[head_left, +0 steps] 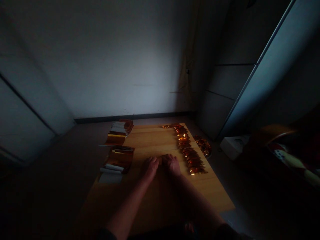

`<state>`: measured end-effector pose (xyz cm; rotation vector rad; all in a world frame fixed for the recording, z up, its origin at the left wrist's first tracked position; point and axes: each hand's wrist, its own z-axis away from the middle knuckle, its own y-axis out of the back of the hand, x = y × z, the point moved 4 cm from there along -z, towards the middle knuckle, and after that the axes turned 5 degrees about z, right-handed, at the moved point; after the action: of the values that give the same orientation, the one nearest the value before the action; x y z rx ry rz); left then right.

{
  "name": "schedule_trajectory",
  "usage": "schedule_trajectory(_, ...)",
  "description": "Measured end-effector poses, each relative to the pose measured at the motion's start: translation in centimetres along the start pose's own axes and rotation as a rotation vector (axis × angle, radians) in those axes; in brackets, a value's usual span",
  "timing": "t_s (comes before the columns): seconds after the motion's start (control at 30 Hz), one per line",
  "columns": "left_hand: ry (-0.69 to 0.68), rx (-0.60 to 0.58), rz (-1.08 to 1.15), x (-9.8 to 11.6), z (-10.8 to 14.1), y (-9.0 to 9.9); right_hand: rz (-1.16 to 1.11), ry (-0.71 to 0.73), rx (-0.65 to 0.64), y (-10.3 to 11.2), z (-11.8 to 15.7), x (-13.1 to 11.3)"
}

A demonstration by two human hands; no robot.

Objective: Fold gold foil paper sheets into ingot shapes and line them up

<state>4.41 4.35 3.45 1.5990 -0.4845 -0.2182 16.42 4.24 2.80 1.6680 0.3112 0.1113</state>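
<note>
My left hand (150, 167) and my right hand (172, 164) rest palm down on a light wooden board (160, 196), their fingertips meeting near its middle. The dim light hides whether anything lies under the fingers. To the right of my right hand runs a long overlapping row of gold-orange foil pieces (188, 149). Two stacks of white strips and gold foil sheets (118, 131) (119, 160) lie along the board's left edge, left of my left hand.
A heap of gold foil on a round dish (203, 145) sits on the floor beyond the board's right edge. A white box (233, 146) and a dark chair with patterned cloth (280, 146) stand further right. A wall rises behind the board.
</note>
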Motion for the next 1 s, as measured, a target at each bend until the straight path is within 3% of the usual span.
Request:
schedule_trajectory(0.17, 0.036, -0.057, -0.065, 0.5, 1.6, 0.1, -0.007, -0.038, -0.066, 0.4, -0.3, -0.2)
schedule_trajectory(0.37, 0.079, -0.009, -0.062, 0.7, 3.6, -0.3, -0.116, -0.161, -0.025, 0.2, 0.2, 0.5)
schedule_trajectory(0.6, 0.179, -0.021, 0.006, 1.2, 4.0, 0.2, -0.099, -0.255, -0.020, 0.0, 0.0, 0.1)
schedule_trajectory(0.83, 0.222, -0.041, 0.049, 1.4, 4.3, 0.0, -0.085, -0.329, -0.139, 0.9, -0.9, -0.4)
schedule_trajectory(1.0, 0.238, -0.027, 0.029, 1.6, 4.3, -0.6, -0.135, -0.306, -0.147, 0.6, -1.3, 0.3)
